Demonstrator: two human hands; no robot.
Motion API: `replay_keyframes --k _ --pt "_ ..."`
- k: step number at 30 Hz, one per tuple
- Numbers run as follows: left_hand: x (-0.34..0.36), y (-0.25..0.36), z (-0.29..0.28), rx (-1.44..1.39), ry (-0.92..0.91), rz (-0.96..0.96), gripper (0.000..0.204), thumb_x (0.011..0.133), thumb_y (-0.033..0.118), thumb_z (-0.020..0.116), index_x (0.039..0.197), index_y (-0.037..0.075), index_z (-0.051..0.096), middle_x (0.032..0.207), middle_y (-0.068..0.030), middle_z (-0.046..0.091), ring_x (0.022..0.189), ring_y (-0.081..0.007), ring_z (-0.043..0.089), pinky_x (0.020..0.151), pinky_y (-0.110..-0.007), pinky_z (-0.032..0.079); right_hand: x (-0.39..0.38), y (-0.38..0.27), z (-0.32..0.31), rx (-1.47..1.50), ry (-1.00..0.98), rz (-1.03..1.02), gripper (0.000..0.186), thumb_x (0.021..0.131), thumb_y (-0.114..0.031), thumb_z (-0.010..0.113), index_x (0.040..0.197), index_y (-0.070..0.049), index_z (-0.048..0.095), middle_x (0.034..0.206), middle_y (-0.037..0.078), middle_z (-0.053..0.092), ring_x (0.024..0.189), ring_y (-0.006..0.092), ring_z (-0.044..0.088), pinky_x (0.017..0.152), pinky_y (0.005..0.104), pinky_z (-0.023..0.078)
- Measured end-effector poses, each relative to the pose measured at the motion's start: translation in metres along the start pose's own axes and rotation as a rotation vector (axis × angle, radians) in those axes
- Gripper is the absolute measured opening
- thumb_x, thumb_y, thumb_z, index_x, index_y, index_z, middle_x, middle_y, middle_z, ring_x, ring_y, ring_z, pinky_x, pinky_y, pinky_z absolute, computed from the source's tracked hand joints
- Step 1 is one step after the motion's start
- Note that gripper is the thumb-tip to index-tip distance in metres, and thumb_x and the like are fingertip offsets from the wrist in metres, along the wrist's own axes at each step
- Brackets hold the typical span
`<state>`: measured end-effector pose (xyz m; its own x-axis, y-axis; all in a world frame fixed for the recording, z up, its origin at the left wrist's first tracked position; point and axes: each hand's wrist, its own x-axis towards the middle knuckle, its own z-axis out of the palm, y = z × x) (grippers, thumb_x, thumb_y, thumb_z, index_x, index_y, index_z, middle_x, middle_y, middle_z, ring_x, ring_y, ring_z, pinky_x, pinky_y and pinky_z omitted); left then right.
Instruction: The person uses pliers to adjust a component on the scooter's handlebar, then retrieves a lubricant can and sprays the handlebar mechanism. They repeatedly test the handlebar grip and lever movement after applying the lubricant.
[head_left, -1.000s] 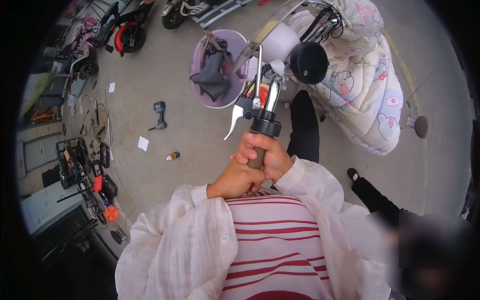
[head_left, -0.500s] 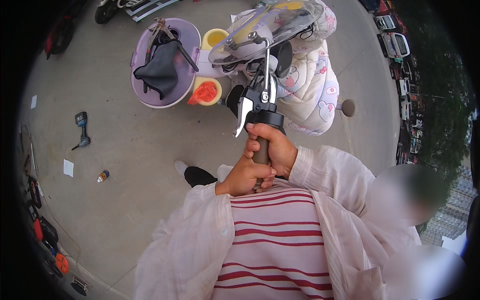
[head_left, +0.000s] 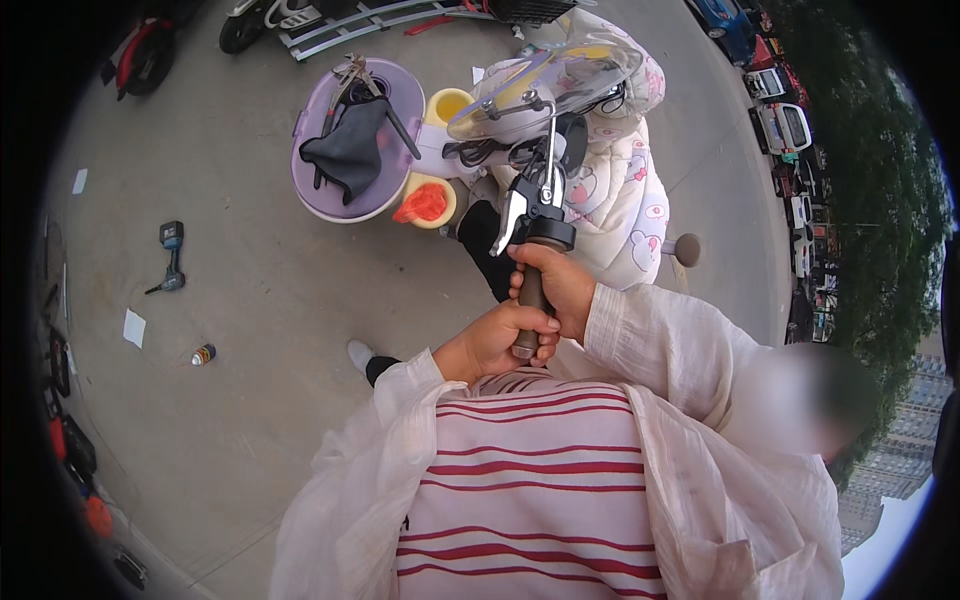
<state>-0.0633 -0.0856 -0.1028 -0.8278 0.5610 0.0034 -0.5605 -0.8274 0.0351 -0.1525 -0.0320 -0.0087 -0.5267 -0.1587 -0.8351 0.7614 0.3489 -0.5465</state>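
Both my hands are wrapped around one brown handlebar grip [head_left: 533, 297] of an electric scooter. My right hand [head_left: 562, 287] is closed on its upper part, by the black switch housing [head_left: 550, 235]. Lower down, my left hand [head_left: 498, 340] curls around the grip near its end, which shows beneath the fingers. A silver brake lever [head_left: 509, 222] slants beside the housing, with a mirror stem rising above it. Beyond stands a clear windshield [head_left: 595, 65]. A padded cream cover with pink cartoon prints [head_left: 625, 170] drapes over the scooter's front.
At the left, a purple round-topped stand [head_left: 335, 205] carries adjustable pliers [head_left: 353, 75] and a black cover [head_left: 350, 150]. Its yellow side cups hold a red-orange item [head_left: 425, 203]. On the concrete lie a cordless drill [head_left: 172, 257], a small can [head_left: 203, 354] and white paper [head_left: 134, 328].
The scooter and stand now appear shifted in view, and more of the grip's lower end shows. Both hands keep their hold on the grip; my left leg shows more.
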Motion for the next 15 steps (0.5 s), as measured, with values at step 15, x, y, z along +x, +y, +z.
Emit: replay_keyframes --k 15 --pt "0.005 0.036 0.048 0.103 0.462 -0.273 0.025 0.082 0.021 0.057 0.061 0.014 0.045 0.054 0.0024 0.042 0.048 -0.0117 0.041 0.051 -0.030 0.037 0.012 -0.004 -0.029 0.154 -0.438 0.063 0.031 0.088 -0.033 0.066 0.080 -0.005 0.055 0.077 0.004 0.055 0.061 0.0125 0.050 0.051 0.0289 0.045"
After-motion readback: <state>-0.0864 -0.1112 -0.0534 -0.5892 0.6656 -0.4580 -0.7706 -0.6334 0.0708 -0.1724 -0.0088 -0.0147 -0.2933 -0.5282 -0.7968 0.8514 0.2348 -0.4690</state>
